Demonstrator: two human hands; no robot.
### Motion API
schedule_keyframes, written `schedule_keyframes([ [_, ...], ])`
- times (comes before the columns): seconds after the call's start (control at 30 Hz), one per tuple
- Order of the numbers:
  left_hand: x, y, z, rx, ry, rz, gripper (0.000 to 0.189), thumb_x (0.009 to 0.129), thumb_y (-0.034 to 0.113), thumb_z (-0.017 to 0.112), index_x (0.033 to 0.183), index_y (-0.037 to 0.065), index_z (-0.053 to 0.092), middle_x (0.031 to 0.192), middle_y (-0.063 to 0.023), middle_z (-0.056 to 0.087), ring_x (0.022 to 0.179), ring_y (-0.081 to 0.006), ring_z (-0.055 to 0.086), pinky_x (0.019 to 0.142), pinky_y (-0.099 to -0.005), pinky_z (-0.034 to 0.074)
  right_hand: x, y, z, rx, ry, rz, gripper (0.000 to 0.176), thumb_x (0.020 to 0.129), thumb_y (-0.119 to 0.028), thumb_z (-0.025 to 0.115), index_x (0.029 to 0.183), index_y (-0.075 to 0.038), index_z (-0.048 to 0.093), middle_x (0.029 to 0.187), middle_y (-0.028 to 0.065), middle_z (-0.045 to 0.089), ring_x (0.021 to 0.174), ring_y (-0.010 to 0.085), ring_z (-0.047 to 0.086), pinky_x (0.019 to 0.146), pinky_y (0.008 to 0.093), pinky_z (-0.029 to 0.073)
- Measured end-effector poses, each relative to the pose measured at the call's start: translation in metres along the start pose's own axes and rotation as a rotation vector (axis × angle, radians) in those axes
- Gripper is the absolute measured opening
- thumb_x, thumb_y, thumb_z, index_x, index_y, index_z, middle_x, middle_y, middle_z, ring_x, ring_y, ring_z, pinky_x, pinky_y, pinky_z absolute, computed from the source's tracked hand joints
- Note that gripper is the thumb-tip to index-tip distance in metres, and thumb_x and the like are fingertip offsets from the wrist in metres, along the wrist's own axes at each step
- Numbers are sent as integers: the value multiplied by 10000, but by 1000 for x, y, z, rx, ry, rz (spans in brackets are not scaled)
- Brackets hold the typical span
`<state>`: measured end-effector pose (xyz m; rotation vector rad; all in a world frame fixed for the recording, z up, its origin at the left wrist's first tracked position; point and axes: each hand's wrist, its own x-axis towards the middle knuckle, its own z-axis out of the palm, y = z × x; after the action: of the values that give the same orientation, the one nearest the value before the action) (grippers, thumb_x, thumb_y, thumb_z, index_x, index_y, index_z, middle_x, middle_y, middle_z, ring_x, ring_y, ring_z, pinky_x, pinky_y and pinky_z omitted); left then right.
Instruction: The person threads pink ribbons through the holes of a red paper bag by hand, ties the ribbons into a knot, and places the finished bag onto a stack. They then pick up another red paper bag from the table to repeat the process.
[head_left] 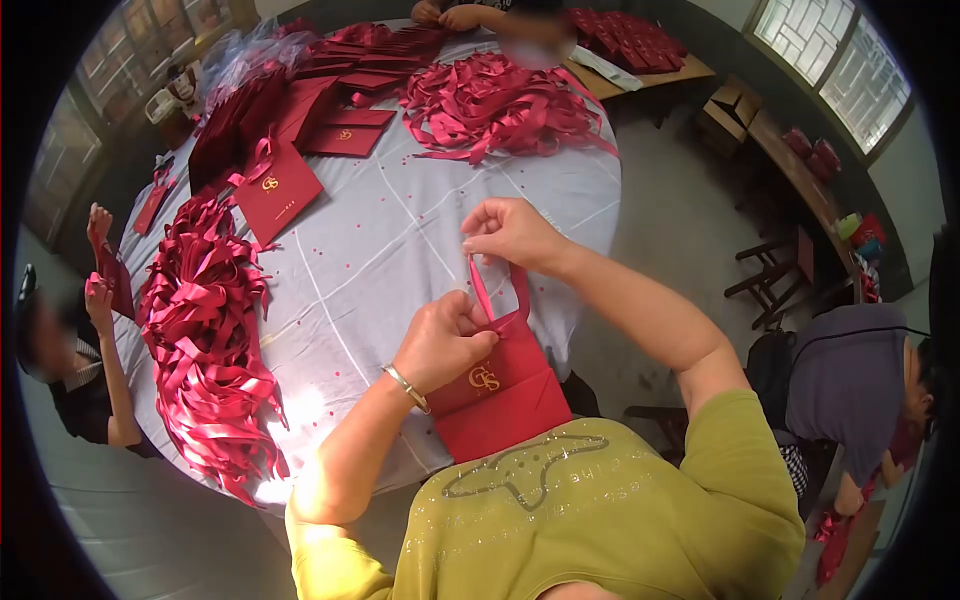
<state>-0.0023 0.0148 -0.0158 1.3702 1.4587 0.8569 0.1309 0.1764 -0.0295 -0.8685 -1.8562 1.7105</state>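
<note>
A red paper gift bag with a gold emblem lies flat at the table's near edge, against my shirt. My left hand, with a bracelet at the wrist, pinches at the bag's top edge where the ribbon meets it. Above it, my right hand is closed on the upper part of that ribbon and holds it up from the bag. A second ribbon length loops down to the bag's top edge on the right. My fingertips hide the exact hold on the ribbon.
Red ribbon heaps lie left and at the back of the round table. Flat red bags are stacked at the back left. Co-workers sit left, at the back and right. Stools stand right.
</note>
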Motion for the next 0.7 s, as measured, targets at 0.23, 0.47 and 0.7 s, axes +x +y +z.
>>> schedule_keyframes([
  [0.23, 2, -5, 1, -48, -27, -39, 134, 802, 42, 668, 905, -9, 600, 699, -49, 680, 652, -55, 607, 578, -225, 483, -54, -5, -31, -604, -344, -460, 185, 787, -187, 737, 929, -81, 686, 1225, 97, 602, 1242, 286, 466, 1030, 426, 365],
  [0.47, 7, -15, 2, 7, -22, -70, 139, 804, 51, 672, 913, -22, 626, 720, -43, 683, 662, -59, 609, 584, -228, 487, -82, -54, -41, -842, -329, -448, 168, 738, -168, 769, 777, -63, 644, 1044, 86, 650, 1050, 260, 545, 882, 393, 428],
  [0.7, 5, -8, 0, 55, 29, -100, 131, 792, 79, 695, 867, -19, 653, 706, -30, 673, 645, -52, 594, 576, -227, 480, -124, -87, -57, -140, -282, -68, 136, 825, -91, 707, 929, -23, 651, 706, -17, 589, 583, 41, 497, 512, 210, 387],
])
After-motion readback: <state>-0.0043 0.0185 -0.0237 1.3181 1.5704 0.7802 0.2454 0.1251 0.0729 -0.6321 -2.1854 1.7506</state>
